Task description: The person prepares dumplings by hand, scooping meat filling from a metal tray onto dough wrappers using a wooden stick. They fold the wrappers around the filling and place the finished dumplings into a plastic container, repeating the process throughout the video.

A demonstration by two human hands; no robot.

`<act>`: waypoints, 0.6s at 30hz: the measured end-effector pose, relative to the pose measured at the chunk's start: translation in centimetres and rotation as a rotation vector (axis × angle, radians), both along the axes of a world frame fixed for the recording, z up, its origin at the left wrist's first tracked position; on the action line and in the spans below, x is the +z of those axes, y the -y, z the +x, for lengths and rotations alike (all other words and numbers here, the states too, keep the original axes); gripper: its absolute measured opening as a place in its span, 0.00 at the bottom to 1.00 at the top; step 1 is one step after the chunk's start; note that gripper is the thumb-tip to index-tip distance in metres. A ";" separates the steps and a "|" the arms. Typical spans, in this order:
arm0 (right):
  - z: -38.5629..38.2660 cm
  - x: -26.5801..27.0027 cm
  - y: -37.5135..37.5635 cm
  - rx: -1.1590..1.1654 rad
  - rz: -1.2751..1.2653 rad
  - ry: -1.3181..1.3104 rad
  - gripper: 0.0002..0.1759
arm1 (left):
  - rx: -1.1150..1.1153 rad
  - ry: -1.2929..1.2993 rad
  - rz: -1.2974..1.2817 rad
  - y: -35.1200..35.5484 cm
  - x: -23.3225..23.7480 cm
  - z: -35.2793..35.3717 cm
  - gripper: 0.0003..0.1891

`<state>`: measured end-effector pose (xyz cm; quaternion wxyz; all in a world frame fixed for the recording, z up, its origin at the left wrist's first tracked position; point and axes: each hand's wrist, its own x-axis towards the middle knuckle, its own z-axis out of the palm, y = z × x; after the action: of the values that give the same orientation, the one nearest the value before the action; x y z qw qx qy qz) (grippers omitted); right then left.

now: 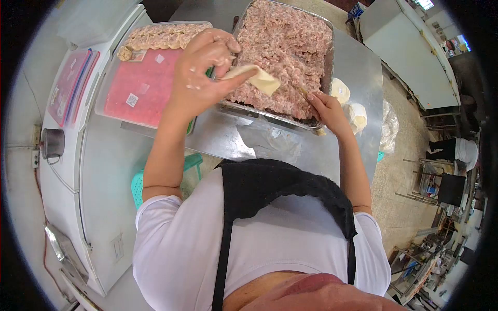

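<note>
My left hand (202,72), smeared with bits of filling, is raised over the left edge of the metal tray (270,110). Between its thumb and fingers it pinches a pale, folded dumpling wrapper (265,82). Ground meat filling (285,44) heaps the tray nearly to its rim. At the tray's near right corner, my right hand (327,108) is closed on the end of a thin tool (303,93); its other end is in the meat, so its kind is hidden. Round wrappers (340,90) lie in stacks just right of the tray.
Left of the tray, a plastic container (106,98) with a pink base holds rows of shaped dumplings (161,37). The steel table (358,67) extends to the right. A white freezer (111,192) stands at left, and a turquoise stool (137,189) sits below the table. Another person (464,153) is far right.
</note>
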<state>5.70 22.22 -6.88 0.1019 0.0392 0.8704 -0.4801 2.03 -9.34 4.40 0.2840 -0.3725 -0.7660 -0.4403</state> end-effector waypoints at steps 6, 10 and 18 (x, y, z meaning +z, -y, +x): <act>-0.4 -0.1 1.0 -0.068 -0.220 -0.082 0.19 | 0.014 -0.049 0.077 -0.8 -1.6 -2.2 0.08; -0.6 1.5 2.3 -0.124 -0.322 -0.058 0.20 | -0.177 0.869 0.482 -3.6 -8.1 -4.3 0.13; -2.1 0.9 3.7 -0.018 -0.019 -0.150 0.20 | -0.561 1.394 1.420 -9.7 -11.6 -4.5 0.25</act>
<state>3.65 18.50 -6.00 0.0325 0.0102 0.8707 -0.4906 -2.49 0.33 -7.18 -0.1813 0.0536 -0.2099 -0.9593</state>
